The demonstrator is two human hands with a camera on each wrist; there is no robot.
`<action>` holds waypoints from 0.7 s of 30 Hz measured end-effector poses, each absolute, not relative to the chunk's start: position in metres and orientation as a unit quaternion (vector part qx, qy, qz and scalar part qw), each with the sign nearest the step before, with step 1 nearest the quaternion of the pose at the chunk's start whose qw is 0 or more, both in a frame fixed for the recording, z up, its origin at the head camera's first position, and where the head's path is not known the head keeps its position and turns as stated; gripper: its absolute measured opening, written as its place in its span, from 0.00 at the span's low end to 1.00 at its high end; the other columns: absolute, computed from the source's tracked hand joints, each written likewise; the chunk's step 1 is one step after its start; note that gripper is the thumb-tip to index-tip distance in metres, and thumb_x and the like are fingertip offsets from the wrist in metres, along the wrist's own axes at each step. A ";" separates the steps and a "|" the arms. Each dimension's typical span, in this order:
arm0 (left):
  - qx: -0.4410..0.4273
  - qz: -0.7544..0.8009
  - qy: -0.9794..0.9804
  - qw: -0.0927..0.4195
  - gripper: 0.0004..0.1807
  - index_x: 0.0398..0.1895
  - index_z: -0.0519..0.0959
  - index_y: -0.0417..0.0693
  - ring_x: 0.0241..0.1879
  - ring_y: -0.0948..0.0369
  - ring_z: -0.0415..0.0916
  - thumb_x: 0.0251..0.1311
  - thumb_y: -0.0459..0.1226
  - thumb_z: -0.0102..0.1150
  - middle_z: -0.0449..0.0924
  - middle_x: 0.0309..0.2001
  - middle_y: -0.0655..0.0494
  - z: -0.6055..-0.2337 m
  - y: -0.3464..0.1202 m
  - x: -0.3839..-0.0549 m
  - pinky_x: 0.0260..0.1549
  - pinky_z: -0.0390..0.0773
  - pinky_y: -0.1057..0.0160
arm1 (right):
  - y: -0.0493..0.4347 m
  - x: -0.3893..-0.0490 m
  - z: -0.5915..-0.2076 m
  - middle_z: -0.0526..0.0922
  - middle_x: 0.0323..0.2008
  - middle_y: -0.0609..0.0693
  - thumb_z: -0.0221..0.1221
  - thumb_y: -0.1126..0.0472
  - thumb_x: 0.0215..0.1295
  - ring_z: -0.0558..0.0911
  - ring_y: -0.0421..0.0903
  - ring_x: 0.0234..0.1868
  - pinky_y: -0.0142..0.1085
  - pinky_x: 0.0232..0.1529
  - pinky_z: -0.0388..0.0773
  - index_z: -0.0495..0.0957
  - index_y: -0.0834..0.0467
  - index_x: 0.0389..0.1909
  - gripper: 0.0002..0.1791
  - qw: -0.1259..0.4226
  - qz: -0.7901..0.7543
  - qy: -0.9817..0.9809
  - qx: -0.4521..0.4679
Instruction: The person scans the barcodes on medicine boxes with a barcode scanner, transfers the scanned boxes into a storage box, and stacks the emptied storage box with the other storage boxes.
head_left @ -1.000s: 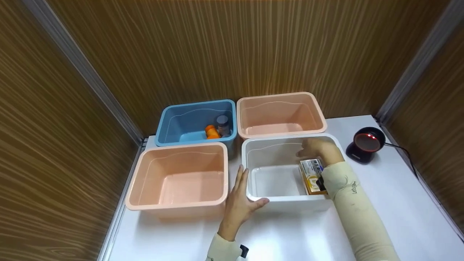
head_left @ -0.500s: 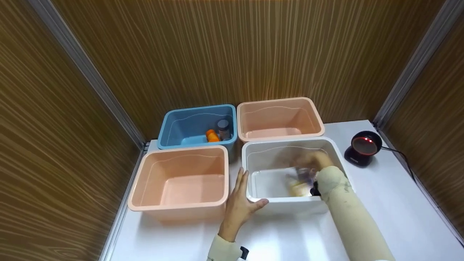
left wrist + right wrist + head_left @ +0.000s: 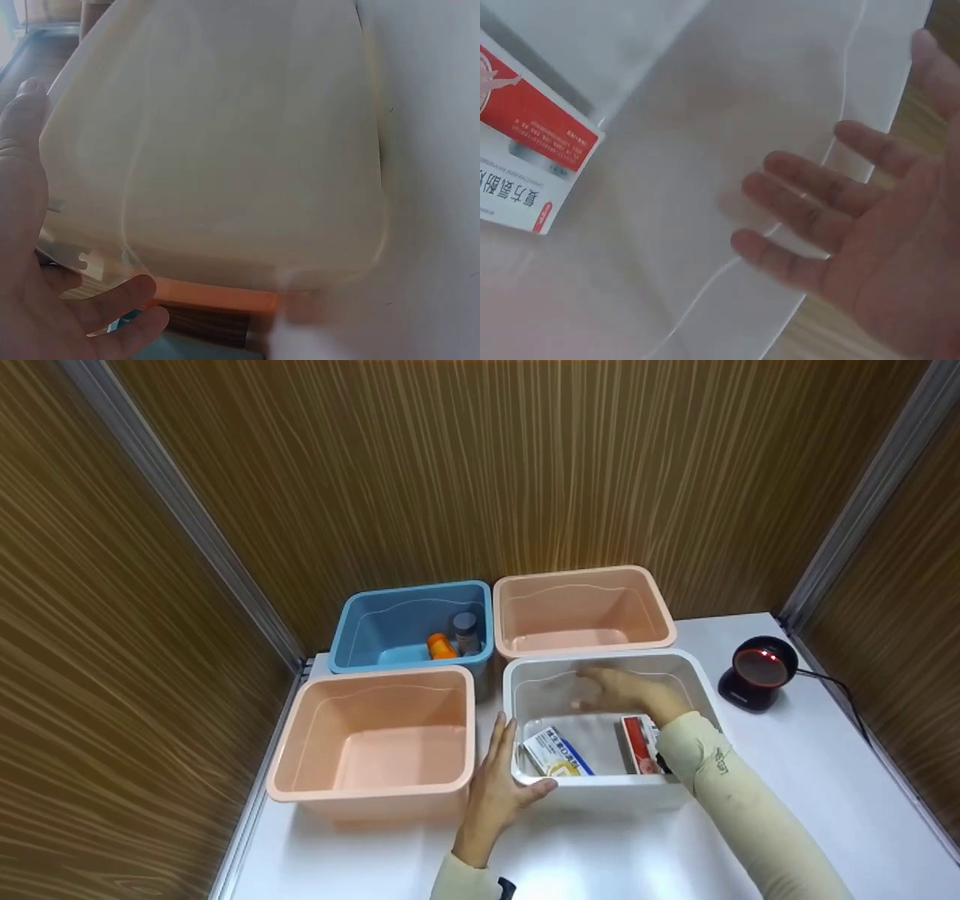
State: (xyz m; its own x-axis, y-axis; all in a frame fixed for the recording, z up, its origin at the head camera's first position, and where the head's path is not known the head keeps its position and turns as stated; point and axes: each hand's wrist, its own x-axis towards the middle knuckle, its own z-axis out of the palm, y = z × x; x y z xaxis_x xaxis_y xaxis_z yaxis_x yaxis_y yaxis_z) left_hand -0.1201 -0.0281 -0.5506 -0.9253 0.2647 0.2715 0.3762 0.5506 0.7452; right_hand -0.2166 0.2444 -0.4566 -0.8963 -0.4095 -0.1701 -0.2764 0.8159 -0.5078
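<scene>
My left hand [image 3: 495, 791] rests on the near left corner of the white bin [image 3: 600, 781], thumb over the front rim and straight fingers along the left side. Inside that bin, my right hand [image 3: 615, 690] hovers over the floor with its fingers spread. The right wrist view shows this hand [image 3: 840, 217] holding nothing. A white, blue and yellow medicine box [image 3: 556, 751] lies at the bin's near left. At the near right stands a red and white medicine box [image 3: 639, 744], partly hidden by my right sleeve; its printed face [image 3: 536, 146] shows in the right wrist view.
Left of the white bin is a peach bin [image 3: 375, 793]; another peach bin [image 3: 585, 574] stands behind it. A blue bin [image 3: 360, 664] at the back left holds an orange bottle [image 3: 441, 646] and a grey-capped bottle [image 3: 466, 634]. A black scanner [image 3: 759, 671] with a cable stands at right.
The yellow-ended medicine box has gone from the right side of the white bin to its left, and the red and white box now shows. My right hand has moved left; the left hand stays.
</scene>
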 end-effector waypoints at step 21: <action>-0.195 -0.440 -0.875 0.054 0.63 0.81 0.55 0.52 0.75 0.44 0.51 0.45 0.72 0.66 0.44 0.81 0.51 -0.553 -0.030 -0.125 0.67 0.60 0.42 | 0.215 -0.234 -0.516 0.45 0.77 0.70 0.65 0.39 0.65 0.60 0.72 0.71 0.69 0.60 0.64 0.36 0.50 0.82 0.58 0.443 -0.303 0.835 -0.117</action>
